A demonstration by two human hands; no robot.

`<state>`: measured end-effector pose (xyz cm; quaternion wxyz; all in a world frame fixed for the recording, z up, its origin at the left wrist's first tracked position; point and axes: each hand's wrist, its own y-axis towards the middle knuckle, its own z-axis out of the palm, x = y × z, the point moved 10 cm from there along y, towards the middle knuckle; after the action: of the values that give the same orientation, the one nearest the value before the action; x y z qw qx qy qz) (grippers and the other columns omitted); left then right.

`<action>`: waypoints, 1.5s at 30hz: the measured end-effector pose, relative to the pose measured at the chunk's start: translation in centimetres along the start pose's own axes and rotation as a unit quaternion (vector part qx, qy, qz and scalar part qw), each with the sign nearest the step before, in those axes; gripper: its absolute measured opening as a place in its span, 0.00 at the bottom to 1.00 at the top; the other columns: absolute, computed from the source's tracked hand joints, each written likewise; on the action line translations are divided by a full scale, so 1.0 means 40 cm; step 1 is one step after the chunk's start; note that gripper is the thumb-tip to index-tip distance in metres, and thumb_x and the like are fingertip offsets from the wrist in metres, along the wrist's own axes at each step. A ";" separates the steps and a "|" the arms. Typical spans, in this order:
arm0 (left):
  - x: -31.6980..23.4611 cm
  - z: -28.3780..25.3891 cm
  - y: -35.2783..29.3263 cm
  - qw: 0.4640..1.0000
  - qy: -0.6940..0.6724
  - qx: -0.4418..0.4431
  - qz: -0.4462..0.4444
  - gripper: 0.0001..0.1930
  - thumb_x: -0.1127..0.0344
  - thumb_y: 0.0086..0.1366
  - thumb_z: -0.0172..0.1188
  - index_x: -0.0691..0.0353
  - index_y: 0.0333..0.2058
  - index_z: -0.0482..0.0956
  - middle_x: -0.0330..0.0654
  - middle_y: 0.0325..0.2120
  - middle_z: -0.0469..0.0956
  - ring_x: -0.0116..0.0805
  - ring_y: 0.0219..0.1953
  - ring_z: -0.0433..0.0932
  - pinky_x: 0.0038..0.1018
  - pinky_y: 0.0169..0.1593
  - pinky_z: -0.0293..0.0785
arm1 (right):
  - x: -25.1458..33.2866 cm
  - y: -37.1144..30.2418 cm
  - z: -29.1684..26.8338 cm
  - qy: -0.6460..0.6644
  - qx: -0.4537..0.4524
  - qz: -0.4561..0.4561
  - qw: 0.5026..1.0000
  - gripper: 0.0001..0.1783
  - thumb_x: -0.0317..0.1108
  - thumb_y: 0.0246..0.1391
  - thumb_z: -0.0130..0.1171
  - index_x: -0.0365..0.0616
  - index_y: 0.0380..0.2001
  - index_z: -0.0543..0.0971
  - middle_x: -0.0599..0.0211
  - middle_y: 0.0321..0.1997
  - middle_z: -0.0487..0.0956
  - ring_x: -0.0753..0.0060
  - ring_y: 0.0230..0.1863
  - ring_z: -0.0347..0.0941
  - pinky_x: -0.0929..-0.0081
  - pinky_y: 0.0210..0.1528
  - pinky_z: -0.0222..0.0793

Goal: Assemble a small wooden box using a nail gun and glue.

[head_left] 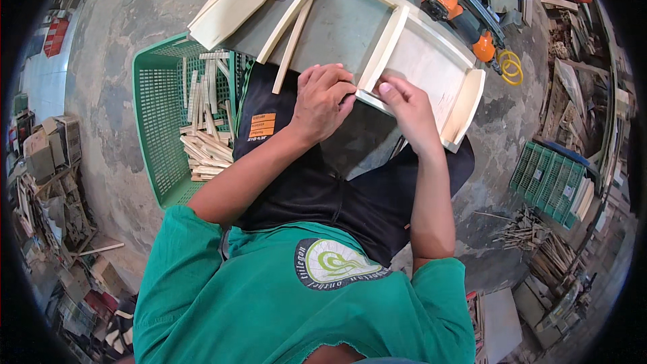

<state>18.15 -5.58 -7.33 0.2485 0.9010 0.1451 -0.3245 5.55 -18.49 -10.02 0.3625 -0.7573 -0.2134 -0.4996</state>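
Observation:
A pale wooden frame (385,47) with a middle divider and raised rails lies across a grey work surface in front of me, its near edge at my knees. My left hand (322,102) is closed, with curled fingertips and thumb at the near end of the divider. Inside the corner beside it, my right hand (408,109) is closed round the front rail, its thumb on top and its fingers partly hidden. A loose wooden strip (294,40) slants within the open left side, close to my left hand. A pale panel backs the right section.
An orange nail gun (443,0) with a yellow coiled hose (510,67) lies at the far right. Flat wooden boards (234,8) are stacked at the far left. At my left stands a green basket (153,121) of wood strips. Scrap wood piles up along both sides.

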 end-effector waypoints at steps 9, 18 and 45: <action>0.010 0.006 -0.006 1.000 0.002 -0.002 0.001 0.10 0.69 0.55 0.73 0.52 0.36 0.85 0.33 0.44 0.81 0.38 0.60 0.76 0.43 0.65 0.62 | 0.030 -0.016 0.033 -0.065 -0.021 0.019 0.997 0.21 0.43 0.64 0.63 0.33 0.48 0.85 0.63 0.32 0.84 0.77 0.37 0.77 0.74 0.44 0.73; 0.009 0.005 -0.008 1.000 -0.012 -0.006 0.013 0.10 0.70 0.55 0.74 0.51 0.36 0.86 0.31 0.43 0.83 0.38 0.59 0.76 0.42 0.64 0.62 | 0.028 -0.014 0.035 -0.071 -0.022 0.033 0.997 0.22 0.45 0.63 0.63 0.36 0.49 0.86 0.57 0.36 0.88 0.72 0.40 0.82 0.72 0.47 0.75; 0.013 0.011 -0.011 0.999 0.010 -0.014 0.037 0.07 0.67 0.58 0.73 0.52 0.36 0.87 0.34 0.45 0.81 0.41 0.60 0.76 0.47 0.67 0.62 | 0.027 -0.007 0.032 -0.108 -0.033 0.040 0.993 0.22 0.49 0.60 0.64 0.44 0.48 0.88 0.56 0.42 0.88 0.63 0.43 0.85 0.68 0.50 0.76</action>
<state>18.15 -5.39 -8.12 0.2714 0.9054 0.1191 -0.3042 6.58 -17.35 -9.24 0.3321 -0.8264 -0.2044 -0.4062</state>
